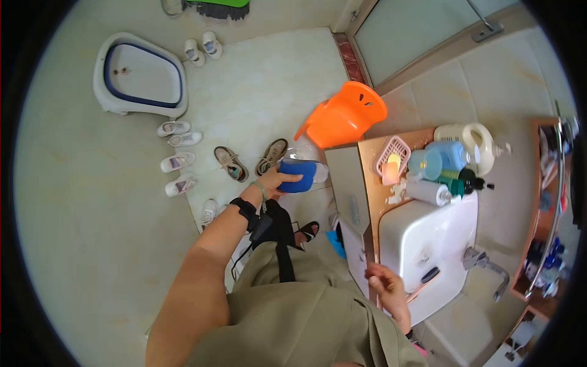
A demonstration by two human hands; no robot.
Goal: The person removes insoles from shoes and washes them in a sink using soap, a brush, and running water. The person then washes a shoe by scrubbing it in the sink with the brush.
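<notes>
My left hand (275,181) is closed on a blue object (298,175), perhaps a cloth or sponge, held in front of the cabinet's left side. Just beyond it, a clear plastic item (320,173) shows, partly covered. A pair of brown shoes (229,163) stands on the floor to the left of the blue object. My right hand (389,292) is beside the front edge of the white sink (400,235), fingers loosely bent and apart, with nothing seen in it. A dark-headed brush (430,275) lies in the sink near that hand.
An orange chair (345,119) stands beyond the cabinet (350,183). Bottles (449,155) and a pink basket (394,150) crowd the countertop. White shoes (178,161) line the left wall below a white basin (147,73). A faucet (489,266) projects over the sink.
</notes>
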